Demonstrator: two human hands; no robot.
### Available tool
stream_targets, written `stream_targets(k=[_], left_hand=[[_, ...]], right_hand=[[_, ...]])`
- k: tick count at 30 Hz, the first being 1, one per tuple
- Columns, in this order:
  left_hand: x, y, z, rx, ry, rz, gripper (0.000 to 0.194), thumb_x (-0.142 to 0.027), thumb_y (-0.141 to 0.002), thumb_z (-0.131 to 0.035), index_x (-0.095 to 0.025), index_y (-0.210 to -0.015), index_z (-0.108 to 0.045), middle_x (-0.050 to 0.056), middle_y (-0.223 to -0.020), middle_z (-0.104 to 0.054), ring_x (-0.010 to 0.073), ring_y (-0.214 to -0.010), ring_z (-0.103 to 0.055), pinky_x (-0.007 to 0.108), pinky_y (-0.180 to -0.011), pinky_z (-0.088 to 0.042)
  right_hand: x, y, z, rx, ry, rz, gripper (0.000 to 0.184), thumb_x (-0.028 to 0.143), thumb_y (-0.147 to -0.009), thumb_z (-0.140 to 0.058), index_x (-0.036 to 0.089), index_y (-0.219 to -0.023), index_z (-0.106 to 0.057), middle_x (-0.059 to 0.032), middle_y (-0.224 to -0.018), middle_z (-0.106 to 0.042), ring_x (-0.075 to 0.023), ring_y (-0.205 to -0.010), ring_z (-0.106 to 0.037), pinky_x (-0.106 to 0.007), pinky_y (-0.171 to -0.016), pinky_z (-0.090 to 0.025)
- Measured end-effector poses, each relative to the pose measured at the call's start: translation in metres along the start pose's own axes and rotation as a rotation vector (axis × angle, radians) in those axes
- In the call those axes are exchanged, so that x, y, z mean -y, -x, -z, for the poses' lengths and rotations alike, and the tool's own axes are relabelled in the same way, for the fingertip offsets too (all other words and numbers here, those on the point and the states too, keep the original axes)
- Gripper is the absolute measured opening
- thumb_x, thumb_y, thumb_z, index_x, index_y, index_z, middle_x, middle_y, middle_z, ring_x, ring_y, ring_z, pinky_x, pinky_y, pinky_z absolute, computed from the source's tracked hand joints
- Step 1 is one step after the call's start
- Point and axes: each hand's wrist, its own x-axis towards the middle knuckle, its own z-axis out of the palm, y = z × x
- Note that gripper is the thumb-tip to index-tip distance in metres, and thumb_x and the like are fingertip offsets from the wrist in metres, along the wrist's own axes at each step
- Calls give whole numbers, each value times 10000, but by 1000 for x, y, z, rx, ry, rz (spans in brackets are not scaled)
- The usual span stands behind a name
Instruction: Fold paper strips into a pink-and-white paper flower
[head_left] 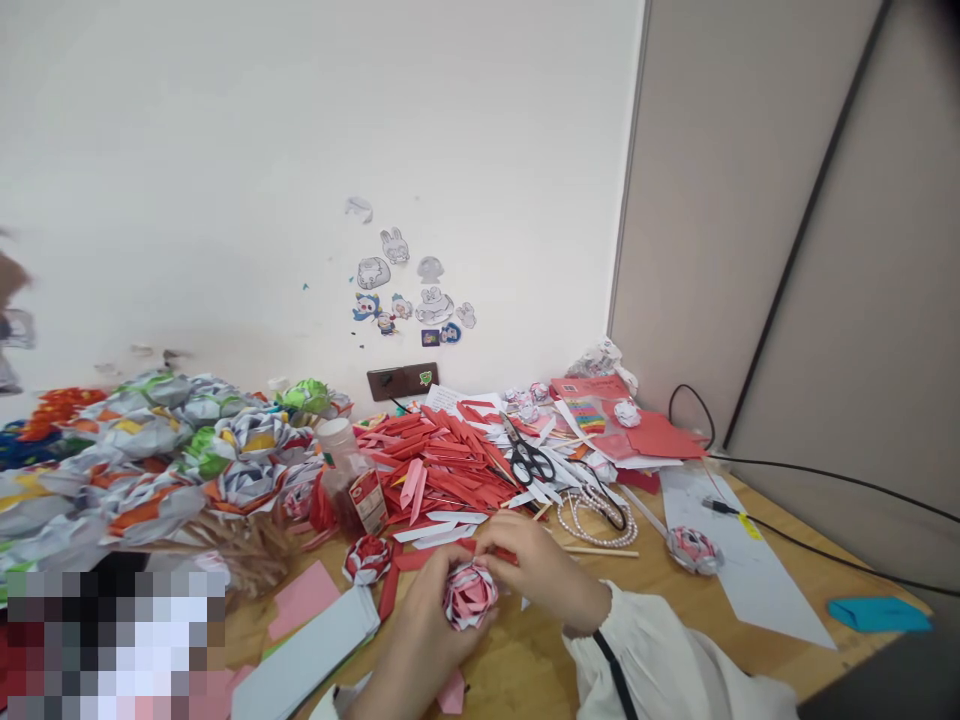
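Note:
A pink and white folded-paper flower [471,598] sits in my left hand [426,615], whose fingers wrap round its side. Against the flower's upper edge, my right hand [529,565] is closed, thumb and fingertips pinched together. A bit of red paper shows by those fingertips, but I cannot make out exactly what they grip. Just left of my hands lies a red and white paper flower [367,558]. Behind them spreads a heap of red folded paper strips [442,450], with several white strips [442,528] nearer to me.
Black scissors [529,462] lie on the strips, near a pearl string [630,530]. Finished paper flowers [247,450] are piled at left beside a jar [341,460]. White paper sheets [307,660] lie front left. Another flower [694,550] and a black cable [817,552] are at right.

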Motion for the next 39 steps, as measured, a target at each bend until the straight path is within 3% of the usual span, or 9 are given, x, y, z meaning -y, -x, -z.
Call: stream_targets(k=[5,9,13,23,26,30,33,36,39], left_hand=[[5,0,-2,-26,-21,-53,367,-125,-648,-609,-197,-998,-526,56,-954,-671,225,-867,-641,353,-747,-516],[2,-3,4,-64,-25,-83,257,-151,-681,-604,-194,-932,-573,49,-869,-678,221,-805,-646,341,-699,-519],[-4,-5,9,-83,-24,-95,190,-166,-668,-625,-190,-854,-594,35,-788,-682,209,-724,-648,313,-636,-521],[-1,-7,8,-136,35,-108,294,-188,-647,-642,-186,-939,-607,71,-892,-717,233,-813,-676,341,-714,-552],[-2,-9,9,-208,40,-121,274,-212,-651,-642,-179,-922,-610,74,-866,-723,231,-782,-687,334,-693,-564],[-4,-8,10,-256,31,-135,261,-220,-664,-635,-184,-922,-613,70,-864,-724,228,-774,-689,336,-694,-567],[-6,-7,12,-251,43,-115,216,-221,-667,-638,-191,-879,-609,54,-825,-717,218,-751,-682,325,-675,-562],[-7,-7,14,-254,51,-91,165,-239,-658,-645,-198,-807,-589,26,-741,-691,200,-677,-664,297,-605,-551],[-6,-8,14,-270,48,-67,153,-248,-650,-643,-204,-772,-561,4,-694,-663,184,-625,-643,282,-566,-538]], right_hand=[[2,0,3,31,20,157,192,217,-918,-471,188,-808,-626,-35,-775,-591,-167,-783,-515,-272,-715,-411],[2,0,2,10,-129,-16,90,137,-842,-568,193,-845,-638,-17,-835,-623,-148,-805,-560,-242,-729,-426],[1,1,-3,4,-226,-142,165,71,-780,-573,196,-862,-644,-3,-841,-644,-140,-795,-583,-219,-700,-444],[-1,2,-11,-62,-353,-247,250,85,-755,-564,198,-963,-644,-2,-795,-636,-144,-748,-607,-234,-672,-478],[5,5,-9,-93,-258,-181,246,88,-782,-530,202,-954,-663,-26,-830,-670,-163,-775,-623,-257,-698,-489],[13,12,-8,-127,-10,48,357,131,-835,-492,221,-1170,-573,-77,-1007,-675,-212,-931,-606,-329,-830,-460],[14,14,-9,-143,-79,9,398,183,-864,-490,221,-1261,-494,-80,-1015,-685,-218,-970,-607,-353,-871,-449],[13,11,-11,-147,-278,-97,259,301,-886,-508,216,-1105,-619,-79,-978,-683,-208,-945,-616,-340,-844,-474],[14,8,-13,-120,-357,-58,254,385,-888,-513,219,-951,-693,-85,-993,-650,-203,-964,-591,-342,-864,-462]])
